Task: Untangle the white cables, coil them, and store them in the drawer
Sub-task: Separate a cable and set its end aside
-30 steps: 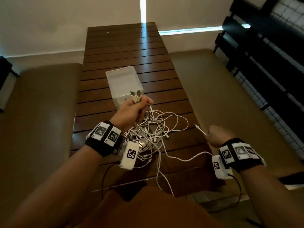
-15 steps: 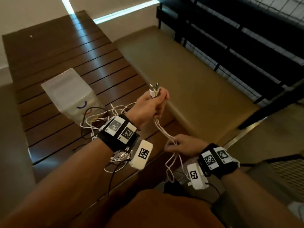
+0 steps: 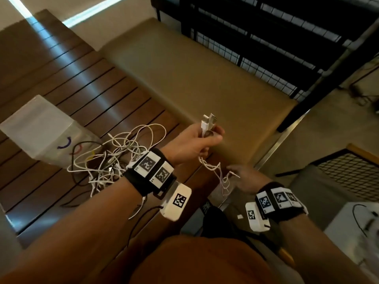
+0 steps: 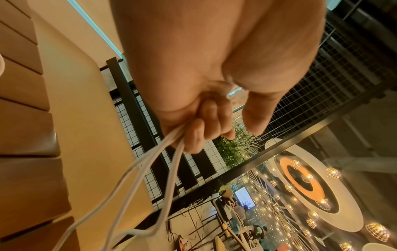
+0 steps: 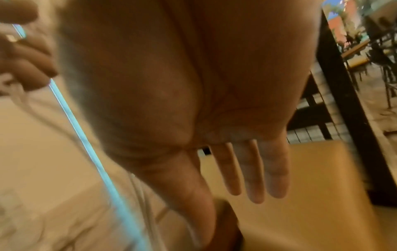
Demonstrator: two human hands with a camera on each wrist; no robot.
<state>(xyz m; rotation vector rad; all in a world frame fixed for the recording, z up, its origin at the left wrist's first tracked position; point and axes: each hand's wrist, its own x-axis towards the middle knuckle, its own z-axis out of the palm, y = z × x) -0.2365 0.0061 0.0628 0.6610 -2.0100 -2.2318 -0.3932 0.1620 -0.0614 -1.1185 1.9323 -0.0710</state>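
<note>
My left hand is raised past the table's right edge and grips a bunch of white cables, their plugs sticking up out of the fist. The strands hang down below it in loose loops. My right hand sits just right of those loops with fingers straight and spread, holding nothing. A tangled pile of white cables lies on the wooden slatted table, in front of the translucent plastic drawer box.
A tan padded bench runs along the table's right side. Behind it stands a black wire-mesh railing. A dark thin cable mixes into the pile. A white box sits at the lower right.
The view has swung further right. My right hand has let go of the hanging strands and spread open. My left hand still holds the plug ends up.
</note>
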